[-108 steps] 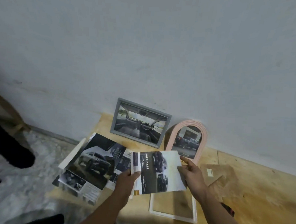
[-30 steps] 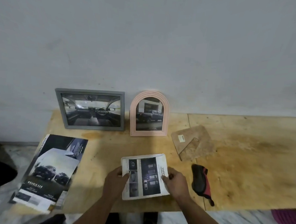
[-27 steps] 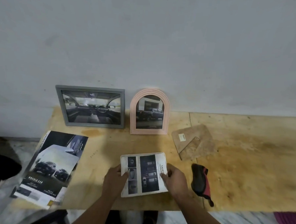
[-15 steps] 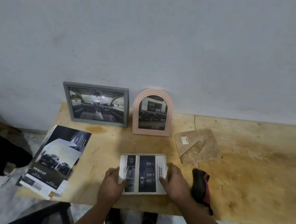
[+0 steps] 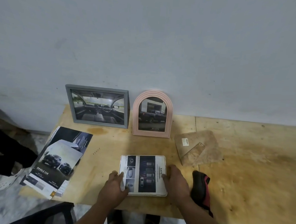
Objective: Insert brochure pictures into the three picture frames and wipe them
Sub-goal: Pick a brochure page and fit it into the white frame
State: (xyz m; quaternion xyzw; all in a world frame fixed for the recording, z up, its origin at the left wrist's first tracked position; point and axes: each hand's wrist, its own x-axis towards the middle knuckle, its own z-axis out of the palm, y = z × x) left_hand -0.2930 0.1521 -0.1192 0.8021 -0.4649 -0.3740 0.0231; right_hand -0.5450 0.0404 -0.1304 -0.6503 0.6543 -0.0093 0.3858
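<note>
- While your left hand [image 5: 113, 187] & right hand [image 5: 176, 181] press flat on the brochure page [image 5: 143, 174], it lies over the white frame [image 5: 163, 194] between them.
- Backing board [image 5: 197, 147] sits up-right, nearer your right.

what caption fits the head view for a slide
Both hands press a brochure page onto the white frame, two filled frames leaning behind.

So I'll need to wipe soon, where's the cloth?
In the head view the cloth lies on the table at the near edge, just right of the right hand.
</note>
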